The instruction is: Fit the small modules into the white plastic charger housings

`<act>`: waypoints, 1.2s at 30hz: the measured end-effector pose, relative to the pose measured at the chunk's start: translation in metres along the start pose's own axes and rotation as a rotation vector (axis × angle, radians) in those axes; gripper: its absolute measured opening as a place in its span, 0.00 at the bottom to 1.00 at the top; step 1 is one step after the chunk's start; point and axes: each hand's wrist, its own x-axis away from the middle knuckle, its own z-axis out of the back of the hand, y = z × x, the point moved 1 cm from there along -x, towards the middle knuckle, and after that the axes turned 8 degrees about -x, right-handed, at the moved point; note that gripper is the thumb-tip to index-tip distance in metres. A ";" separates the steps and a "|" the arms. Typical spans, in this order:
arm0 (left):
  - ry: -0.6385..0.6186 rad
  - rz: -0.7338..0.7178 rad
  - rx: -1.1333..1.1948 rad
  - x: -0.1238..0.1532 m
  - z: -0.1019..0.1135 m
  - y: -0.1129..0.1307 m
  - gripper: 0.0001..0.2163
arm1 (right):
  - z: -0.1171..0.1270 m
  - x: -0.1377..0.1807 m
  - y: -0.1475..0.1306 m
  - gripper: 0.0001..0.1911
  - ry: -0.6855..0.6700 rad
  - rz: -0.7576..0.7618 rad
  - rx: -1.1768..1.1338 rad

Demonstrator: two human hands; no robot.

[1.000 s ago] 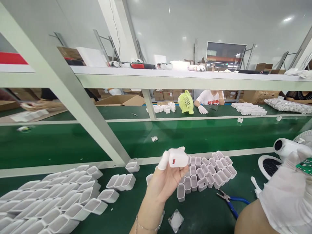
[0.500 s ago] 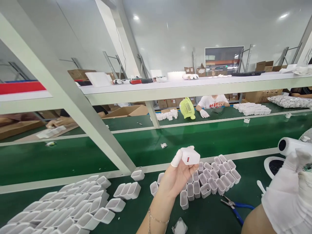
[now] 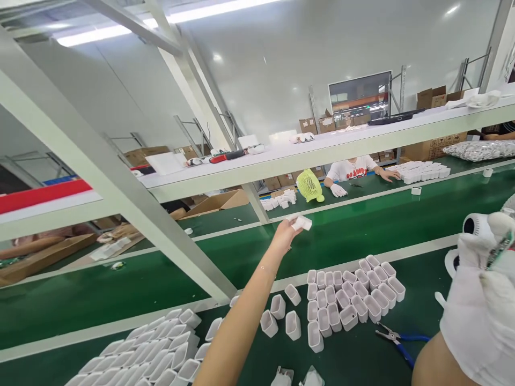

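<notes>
My left hand (image 3: 285, 234) is stretched far out over the green conveyor belt (image 3: 354, 225), fingers pinched on a small white charger block (image 3: 301, 223). My right hand (image 3: 485, 300), in a white glove, is raised at the right edge and closed on a green circuit board (image 3: 498, 249) that shows only partly. Below my left arm stand several empty white charger shells (image 3: 350, 300) in rows, open ends up. More white shells (image 3: 161, 348) lie stacked at the lower left.
Blue-handled pliers (image 3: 396, 340) lie on the bench by the shells. A white fan (image 3: 475, 228) stands at the right. A slanted frame post (image 3: 120, 182) and a shelf (image 3: 322, 147) cross the view. Across the belt a person (image 3: 354, 171) works beside a yellow-green fan (image 3: 309, 186).
My left hand has moved from near my chest out over the conveyor belt, carrying the white charger block away from me. The view has tilted upward. My right hand stays raised.
</notes>
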 end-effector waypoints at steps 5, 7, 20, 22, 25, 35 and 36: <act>-0.180 0.047 -0.440 -0.013 -0.018 -0.055 0.14 | -0.001 0.002 0.007 0.24 -0.064 0.026 0.021; -0.246 0.061 -0.590 -0.010 -0.023 -0.078 0.14 | 0.000 0.003 0.009 0.24 -0.118 0.033 0.008; -0.189 0.142 -1.232 -0.072 0.049 -0.112 0.17 | -0.002 -0.006 0.018 0.22 -0.098 0.115 0.024; -0.185 0.177 -1.319 -0.072 0.051 -0.120 0.17 | -0.003 -0.006 0.019 0.22 -0.110 0.113 0.013; -0.205 0.217 -1.402 -0.071 0.041 -0.137 0.17 | -0.006 -0.004 0.018 0.23 -0.133 0.105 -0.008; -0.317 0.203 -1.246 -0.076 0.012 -0.144 0.15 | -0.003 0.009 0.019 0.22 -0.346 -0.056 -0.007; -0.327 0.182 -1.187 -0.072 0.012 -0.139 0.15 | -0.002 0.010 0.019 0.23 -0.348 -0.089 -0.018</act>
